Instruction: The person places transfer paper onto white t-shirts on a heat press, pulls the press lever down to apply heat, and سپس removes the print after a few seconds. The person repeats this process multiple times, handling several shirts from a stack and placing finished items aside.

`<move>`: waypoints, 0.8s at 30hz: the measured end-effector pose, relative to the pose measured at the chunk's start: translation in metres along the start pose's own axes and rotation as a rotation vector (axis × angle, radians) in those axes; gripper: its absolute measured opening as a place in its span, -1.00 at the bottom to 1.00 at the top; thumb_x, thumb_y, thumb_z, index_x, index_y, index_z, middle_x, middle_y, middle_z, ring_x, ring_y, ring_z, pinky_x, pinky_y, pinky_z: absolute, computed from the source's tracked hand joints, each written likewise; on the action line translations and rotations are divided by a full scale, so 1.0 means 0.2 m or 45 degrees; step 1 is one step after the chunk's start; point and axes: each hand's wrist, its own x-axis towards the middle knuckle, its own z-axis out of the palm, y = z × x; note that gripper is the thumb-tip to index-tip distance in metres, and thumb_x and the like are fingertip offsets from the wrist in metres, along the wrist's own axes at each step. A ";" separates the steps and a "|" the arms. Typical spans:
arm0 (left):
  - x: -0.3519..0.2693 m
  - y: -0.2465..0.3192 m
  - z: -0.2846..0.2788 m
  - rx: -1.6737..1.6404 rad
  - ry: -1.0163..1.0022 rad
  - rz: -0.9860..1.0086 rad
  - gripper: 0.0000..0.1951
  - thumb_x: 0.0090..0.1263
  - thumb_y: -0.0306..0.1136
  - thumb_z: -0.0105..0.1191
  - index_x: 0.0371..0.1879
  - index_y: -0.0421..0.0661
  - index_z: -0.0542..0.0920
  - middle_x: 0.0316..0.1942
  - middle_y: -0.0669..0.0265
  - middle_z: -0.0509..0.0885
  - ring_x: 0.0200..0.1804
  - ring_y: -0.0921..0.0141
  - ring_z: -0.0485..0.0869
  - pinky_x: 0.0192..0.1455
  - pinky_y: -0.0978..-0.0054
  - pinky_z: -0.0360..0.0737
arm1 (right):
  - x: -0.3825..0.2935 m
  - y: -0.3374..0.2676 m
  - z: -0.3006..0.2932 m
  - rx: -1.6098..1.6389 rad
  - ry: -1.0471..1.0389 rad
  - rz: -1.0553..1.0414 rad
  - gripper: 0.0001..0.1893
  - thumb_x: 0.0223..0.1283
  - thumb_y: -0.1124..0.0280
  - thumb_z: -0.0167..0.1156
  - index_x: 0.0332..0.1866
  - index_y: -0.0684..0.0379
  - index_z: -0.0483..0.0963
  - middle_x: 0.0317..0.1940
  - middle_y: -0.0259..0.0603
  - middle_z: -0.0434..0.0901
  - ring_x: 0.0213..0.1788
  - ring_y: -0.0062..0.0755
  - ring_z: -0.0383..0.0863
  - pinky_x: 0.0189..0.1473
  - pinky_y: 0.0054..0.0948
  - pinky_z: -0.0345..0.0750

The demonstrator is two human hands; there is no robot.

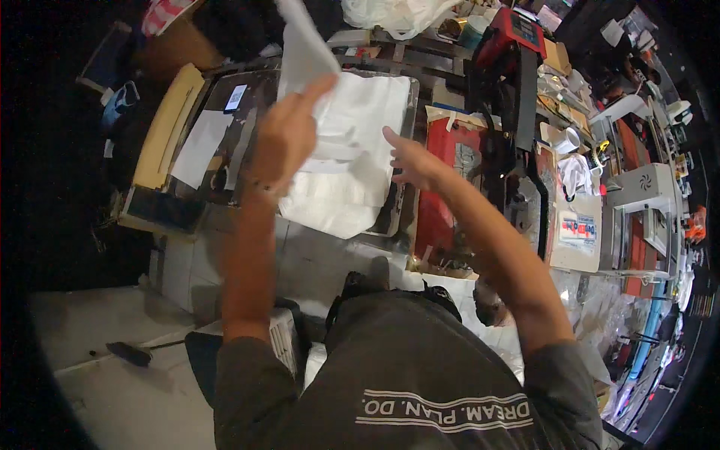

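My left hand (288, 132) is raised over the work table, blurred. It grips the edge of a thin white sheet (306, 48), which hangs lifted and folded at an angle beyond my fingers. Below lie more white, creased sheets (360, 152), spread over a dark flat platen (388, 222) and running past its near edge. My right hand (416, 160) hovers at the right border of these sheets, its fingers apart and nothing in them.
Left of the sheets are a lit phone (236, 98), white paper (201, 147) and a yellowish board (169, 129). On the right stand a red-covered pad (436, 214) and a heat press arm (527, 101). A white plastic bag (399, 14) sits behind; a broom (129, 354) lies on the floor.
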 end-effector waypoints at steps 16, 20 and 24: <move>-0.44 -0.08 0.42 -0.342 -0.215 -0.381 -0.58 0.33 -0.66 -0.08 0.12 -0.10 0.65 -0.07 -0.12 0.71 -0.09 -0.10 0.67 0.00 0.05 0.62 | 0.57 0.59 -0.06 0.118 0.260 0.031 0.07 0.31 -0.33 0.17 0.61 0.37 0.05 0.56 0.19 0.21 0.54 0.11 0.29 0.51 0.01 0.25; -0.38 -0.48 -0.04 -0.358 -0.020 -0.561 -0.63 0.35 -0.61 -0.03 0.11 -0.17 0.66 -0.05 0.02 0.74 -0.34 0.11 0.68 -0.22 0.14 0.61 | 0.56 0.50 0.10 -0.151 0.488 0.033 0.07 0.22 0.04 0.43 0.56 0.58 0.00 0.48 0.35 0.28 0.46 0.08 0.42 0.46 -0.17 0.39; -0.20 -0.72 -0.60 0.021 0.183 -0.548 -0.72 0.47 -0.54 -0.02 0.05 -0.21 0.69 0.04 0.29 0.74 0.08 0.45 0.67 0.18 0.46 0.57 | 0.73 0.56 0.12 -0.311 0.786 -0.009 0.12 0.11 -0.07 0.51 0.48 0.64 0.10 0.36 0.39 0.41 0.39 0.08 0.50 0.37 -0.18 0.50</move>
